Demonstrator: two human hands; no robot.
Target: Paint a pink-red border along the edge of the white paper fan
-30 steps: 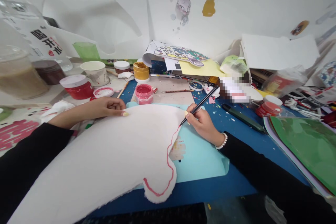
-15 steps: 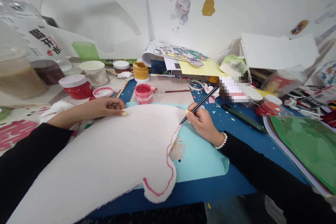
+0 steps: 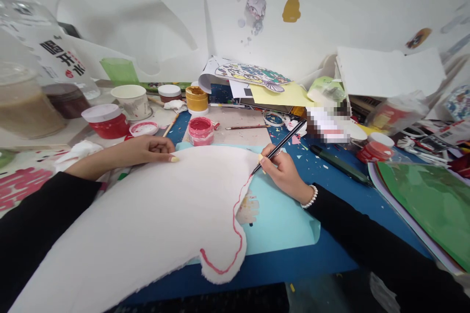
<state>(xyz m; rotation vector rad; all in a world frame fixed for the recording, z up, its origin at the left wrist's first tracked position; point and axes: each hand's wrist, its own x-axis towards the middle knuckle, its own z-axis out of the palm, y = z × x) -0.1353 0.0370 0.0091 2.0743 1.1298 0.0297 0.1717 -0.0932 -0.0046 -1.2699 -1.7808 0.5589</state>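
A large white foam board [image 3: 154, 205] cut in a curved shape lies before me, with a wavy red painted line [image 3: 235, 222] along its right edge. My right hand [image 3: 281, 171] pinches a dark-handled paintbrush [image 3: 284, 139], whose tip touches the board near the upper end of that line. At the board's far left edge, my left hand [image 3: 156, 150] rests with its thumb on top and its fingers curled in, gripping the rim. Just beyond the board stands an uncapped jar of red paint [image 3: 200, 132]. A light blue sheet [image 3: 282, 225] lies beneath the board.
Behind are a yellow paint jar [image 3: 197, 99], a paper cup [image 3: 131, 101] and a lidded red jar [image 3: 106, 121]. A large water bottle [image 3: 47, 44] stands left. To the right lie a green box cutter [image 3: 341, 165] and coloured sheets [image 3: 426, 205]. Another paintbrush [image 3: 246, 127] rests behind.
The paintbrush tip has shifted very slightly toward me along the board's right edge. My left hand and the board look the same.
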